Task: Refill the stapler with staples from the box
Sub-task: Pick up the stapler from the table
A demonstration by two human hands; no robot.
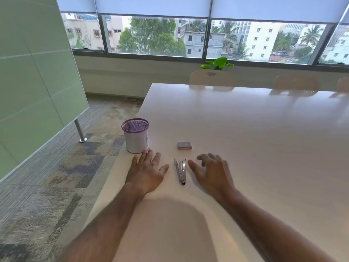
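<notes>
Both my bare forearms reach forward over the near edge of the pale, glossy worktop (245, 133), with a soft round shadow lying between them. My left hand (146, 172) lies palm down with the fingers spread flat, holding nothing; its fingertips come just beside the base of a white cup (136, 138) with a purple mesh rim, which stands at the left edge of the worktop. My right hand (213, 173) is open too, fingers loosely curled and a little blurred, gripping nothing, its thumb pointing toward the stapler (181, 172).

That small silver stapler lies on the surface between my two hands, its length running away from me, close to my right thumb but not touching either hand. Beyond it, a little farther from me, sits the small grey box (184, 145) of staples with a red strip along its near side, apart from the stapler.

Across the far edge of the worktop stand pale chairs (212, 79), their backs mirrored in the shine, and a green plant (218, 63) shows behind one. Wide windows (156, 35) with half-lowered blinds look out on trees and buildings. To my left, patterned grey carpet (56, 176) covers the floor, and a green frosted panel (34, 72) stands there on a metal post.
</notes>
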